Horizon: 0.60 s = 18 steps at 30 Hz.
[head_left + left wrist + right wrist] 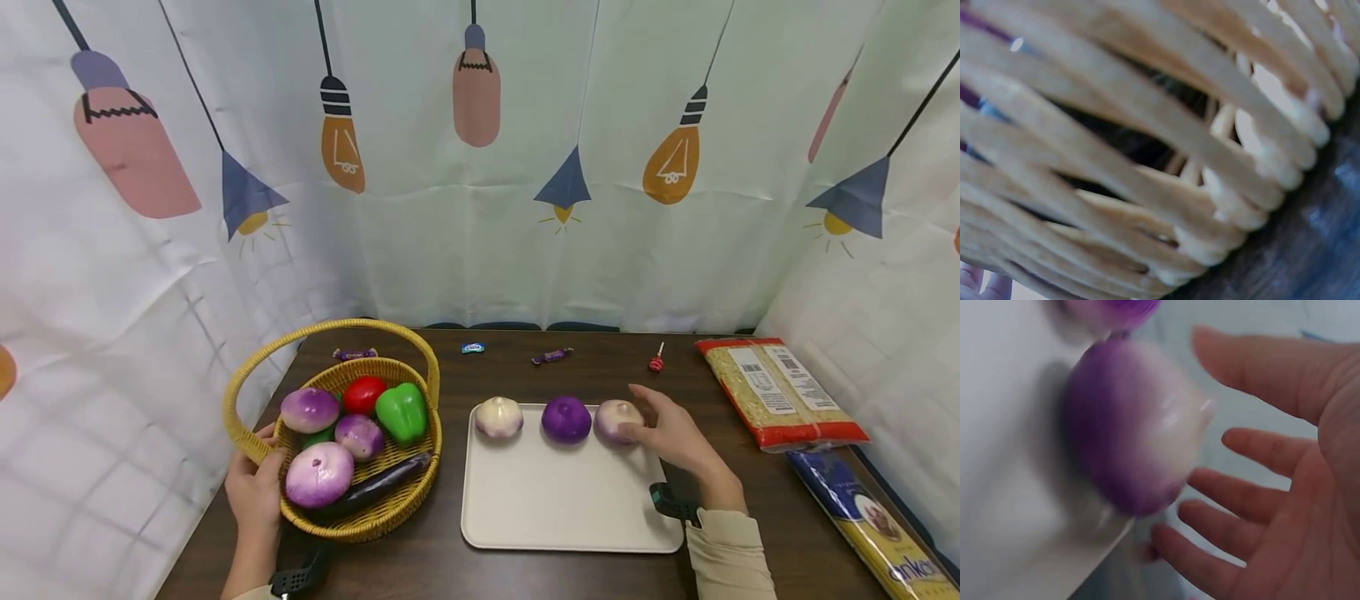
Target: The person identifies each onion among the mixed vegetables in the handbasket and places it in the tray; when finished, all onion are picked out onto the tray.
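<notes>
My left hand (255,487) grips the left rim of a yellow wicker basket (405,510), which fills the left wrist view as woven strands. Inside lie several purple-and-white round vegetables (320,475), a red tomato (363,394), a green bell pepper (402,414) and an eggplant (382,483). A pale rectangular tray (555,508) bears a row along its far edge: a whitish round vegetable (498,417), a deep purple one (566,420) and a purple-and-white one (1129,425). At the latter, my right hand (1285,481) has its fingers spread, apart from its surface in the right wrist view.
Along the table's back lie two purple-wrapped candies (552,356) (355,354), a small blue-wrapped candy (472,347) and a red lollipop (656,363). To the right are a red-edged bag of grain (780,392) and a blue-and-yellow packet (870,525). A printed curtain (510,250) stands behind.
</notes>
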Tool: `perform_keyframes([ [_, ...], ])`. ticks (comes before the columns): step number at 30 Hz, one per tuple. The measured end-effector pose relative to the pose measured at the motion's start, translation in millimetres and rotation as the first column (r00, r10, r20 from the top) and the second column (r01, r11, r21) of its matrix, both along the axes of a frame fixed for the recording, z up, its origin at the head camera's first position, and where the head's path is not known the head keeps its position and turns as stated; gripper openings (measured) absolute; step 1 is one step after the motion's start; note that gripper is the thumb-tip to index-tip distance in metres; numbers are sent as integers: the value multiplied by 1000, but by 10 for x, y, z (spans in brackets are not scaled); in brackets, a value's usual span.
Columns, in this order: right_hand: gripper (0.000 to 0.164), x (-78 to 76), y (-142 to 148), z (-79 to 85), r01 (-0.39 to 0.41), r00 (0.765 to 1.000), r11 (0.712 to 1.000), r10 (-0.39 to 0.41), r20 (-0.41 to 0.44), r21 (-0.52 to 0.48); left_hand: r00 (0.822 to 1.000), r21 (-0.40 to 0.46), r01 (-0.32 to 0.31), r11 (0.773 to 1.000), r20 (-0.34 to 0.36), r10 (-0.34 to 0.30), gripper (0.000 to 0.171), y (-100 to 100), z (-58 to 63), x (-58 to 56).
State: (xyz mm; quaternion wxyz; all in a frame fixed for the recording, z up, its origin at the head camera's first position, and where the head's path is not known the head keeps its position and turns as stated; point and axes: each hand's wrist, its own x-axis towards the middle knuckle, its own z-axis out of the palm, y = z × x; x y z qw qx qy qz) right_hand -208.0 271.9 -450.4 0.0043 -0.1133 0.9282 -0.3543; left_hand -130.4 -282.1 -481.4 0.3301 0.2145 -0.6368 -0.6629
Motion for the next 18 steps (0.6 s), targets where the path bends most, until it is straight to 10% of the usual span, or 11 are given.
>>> perform_keyframes([
  [8,52,120,-375,268,-36,995,990,22,-99,-137,1000,13,8,1000,0,-8,18,0,27,-20],
  [18,31,318,-1650,108,-377,917,875,307,-256,-302,1000,29,15,999,12,-15,19,1,7,6],
])
